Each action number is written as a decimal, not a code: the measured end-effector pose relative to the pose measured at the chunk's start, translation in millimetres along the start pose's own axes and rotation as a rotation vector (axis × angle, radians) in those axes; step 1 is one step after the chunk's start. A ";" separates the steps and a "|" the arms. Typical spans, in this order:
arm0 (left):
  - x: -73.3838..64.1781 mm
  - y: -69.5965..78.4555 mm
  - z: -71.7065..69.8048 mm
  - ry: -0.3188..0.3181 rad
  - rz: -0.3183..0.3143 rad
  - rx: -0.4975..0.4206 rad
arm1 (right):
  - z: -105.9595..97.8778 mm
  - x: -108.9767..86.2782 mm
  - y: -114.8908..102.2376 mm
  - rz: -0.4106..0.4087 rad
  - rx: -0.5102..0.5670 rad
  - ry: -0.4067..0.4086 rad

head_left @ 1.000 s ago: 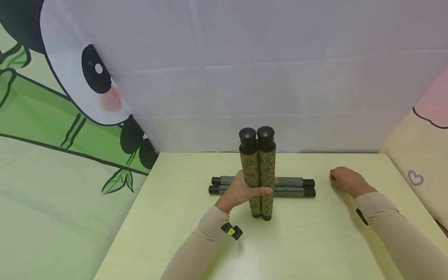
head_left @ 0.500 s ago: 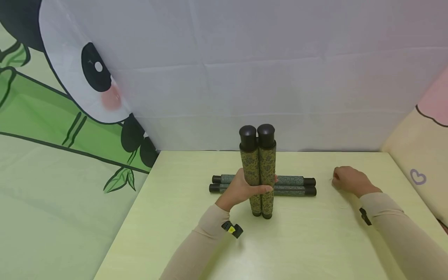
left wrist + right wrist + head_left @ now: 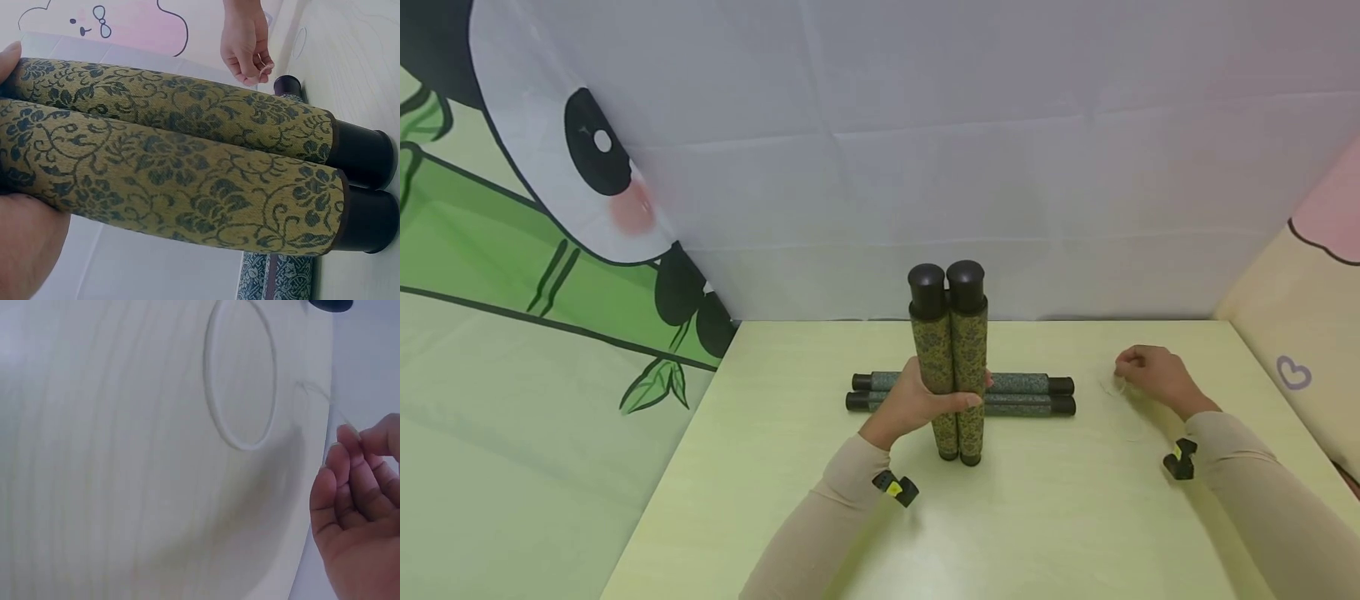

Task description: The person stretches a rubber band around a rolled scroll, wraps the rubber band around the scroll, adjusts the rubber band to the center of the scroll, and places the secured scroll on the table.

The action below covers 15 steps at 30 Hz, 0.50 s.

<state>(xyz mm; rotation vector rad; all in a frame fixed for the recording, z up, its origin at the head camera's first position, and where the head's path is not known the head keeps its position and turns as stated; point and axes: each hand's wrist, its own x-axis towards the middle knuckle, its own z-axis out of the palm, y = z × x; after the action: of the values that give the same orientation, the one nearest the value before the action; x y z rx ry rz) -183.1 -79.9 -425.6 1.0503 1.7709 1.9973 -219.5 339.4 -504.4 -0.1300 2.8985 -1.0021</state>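
My left hand (image 3: 917, 408) grips a pair of yellow-and-dark floral brocade scroll rolls (image 3: 970, 350) with black knobs, held upright side by side. Its thumb crosses their front; the other fingers are mostly hidden behind. In the left wrist view, the brocade rolls (image 3: 175, 150) fill the middle, their dark ends at the right. On the right, my right hand (image 3: 1157, 379) pinches a thin pale rubber band (image 3: 331, 403) between thumb and forefinger, a little above the table. A second pale rubber band (image 3: 209, 387) lies as a loop on the tabletop below that hand.
Behind the upright rolls, a pair of green-grey patterned scroll rolls (image 3: 1026, 406) with black ends lies crosswise on the pale wooden table (image 3: 1037, 517). A white cloth backdrop (image 3: 880, 167) rises at the table's far edge. Printed cloths with cartoon figures hang at both sides.
My right hand has risen slightly and turned, and the rubber band now shows hanging from its fingertips. The left hand keeps its grip on the upright rolls, which stay in place.
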 end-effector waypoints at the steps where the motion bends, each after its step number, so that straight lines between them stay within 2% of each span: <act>1: -0.1 0.2 0.1 0.001 -0.001 0.001 | 0.0 -1.0 -0.6 0.008 0.035 0.005; 8: -1.0 0.1 0.3 0.008 -0.011 0.000 | -2.7 -5.2 -7.0 0.028 0.214 -0.019; 15: -1.5 0.9 0.8 0.014 -0.019 -0.003 | -5.2 -8.5 -19.7 0.108 0.268 -0.099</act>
<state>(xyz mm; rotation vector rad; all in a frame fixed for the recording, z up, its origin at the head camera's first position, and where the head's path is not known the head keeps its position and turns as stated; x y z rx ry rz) -181.3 -80.4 -425.2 1.0174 1.7782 2.0003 -210.3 328.0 -487.8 -0.0073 2.6218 -1.3095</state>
